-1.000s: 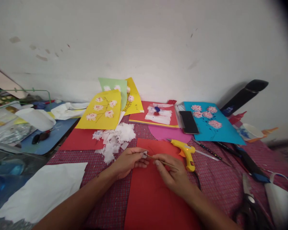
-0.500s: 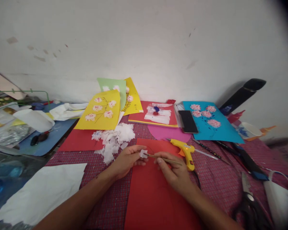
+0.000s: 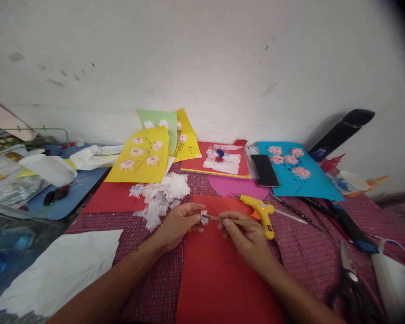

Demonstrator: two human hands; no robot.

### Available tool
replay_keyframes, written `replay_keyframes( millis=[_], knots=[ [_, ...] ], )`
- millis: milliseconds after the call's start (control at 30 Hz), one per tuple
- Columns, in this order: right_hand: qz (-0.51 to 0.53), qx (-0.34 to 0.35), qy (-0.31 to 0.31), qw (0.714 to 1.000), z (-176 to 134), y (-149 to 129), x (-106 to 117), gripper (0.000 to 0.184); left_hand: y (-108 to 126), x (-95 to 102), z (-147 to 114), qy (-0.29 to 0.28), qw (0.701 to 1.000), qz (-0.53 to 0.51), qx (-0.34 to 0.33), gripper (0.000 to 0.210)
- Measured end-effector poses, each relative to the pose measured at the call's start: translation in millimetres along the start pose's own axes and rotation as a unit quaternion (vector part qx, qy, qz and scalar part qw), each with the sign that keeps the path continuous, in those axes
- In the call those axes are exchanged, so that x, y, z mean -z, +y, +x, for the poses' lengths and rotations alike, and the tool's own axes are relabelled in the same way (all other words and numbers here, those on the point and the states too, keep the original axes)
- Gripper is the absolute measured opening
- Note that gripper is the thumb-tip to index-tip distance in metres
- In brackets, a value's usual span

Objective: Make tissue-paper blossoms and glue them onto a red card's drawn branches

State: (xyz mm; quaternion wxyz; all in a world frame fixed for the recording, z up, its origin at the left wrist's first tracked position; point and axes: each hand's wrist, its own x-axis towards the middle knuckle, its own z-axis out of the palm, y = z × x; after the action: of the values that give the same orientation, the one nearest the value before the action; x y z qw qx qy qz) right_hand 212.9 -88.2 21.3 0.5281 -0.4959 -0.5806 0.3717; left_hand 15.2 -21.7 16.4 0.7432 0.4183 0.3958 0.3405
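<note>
Two bare hands at work, clock centred on the scrap, 12 toward the wall. Left hand (image 3: 180,227): thumb and fingers pinched on a small crumpled white tissue-paper scrap (image 3: 204,218). Right hand (image 3: 246,240), at 3–4: fingers closed round a thin straight brown stick (image 3: 241,222), pointing to 9, tip at the scrap; can't tell if it's pressing in or just overlapping in view. Both are above a flat red paper sheet (image 3: 211,274) running down to 6.

Just beside the right hand at 3: yellow plastic glue gun (image 3: 265,218), orange light lit. At 10, near the left hand: loose heap of torn white tissue (image 3: 168,191). Past that, 10–11: yellow card with pinkish-white flowers (image 3: 143,157). At 2: black rectangular phone (image 3: 265,171), then blue card with pink-and-white flowers (image 3: 288,180). Well apart at 4: black-handled metal scissors (image 3: 353,288). At 8–9: large ragged-edged white sheet (image 3: 60,270).
</note>
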Motion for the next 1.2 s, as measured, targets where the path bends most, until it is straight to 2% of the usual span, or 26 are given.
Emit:
replay_keyframes(
  millis=[433,700,1200],
  knots=[
    [0.026,0.001,-0.024,0.999,-1.2,-1.7,2.6,0.017,-0.1,1.0,0.8,0.019,0.999,0.024,-0.009,0.031],
    [0.017,0.017,-0.050,0.998,-1.0,-5.6,4.1,0.015,5.7,-3.1,-2.0,0.010,0.999,0.037,-0.017,0.029],
    [0.063,-0.032,-0.039,0.997,-0.6,-6.2,4.3,0.014,4.7,-2.5,-2.3,-0.008,0.999,0.029,-0.030,0.028]
  ],
)
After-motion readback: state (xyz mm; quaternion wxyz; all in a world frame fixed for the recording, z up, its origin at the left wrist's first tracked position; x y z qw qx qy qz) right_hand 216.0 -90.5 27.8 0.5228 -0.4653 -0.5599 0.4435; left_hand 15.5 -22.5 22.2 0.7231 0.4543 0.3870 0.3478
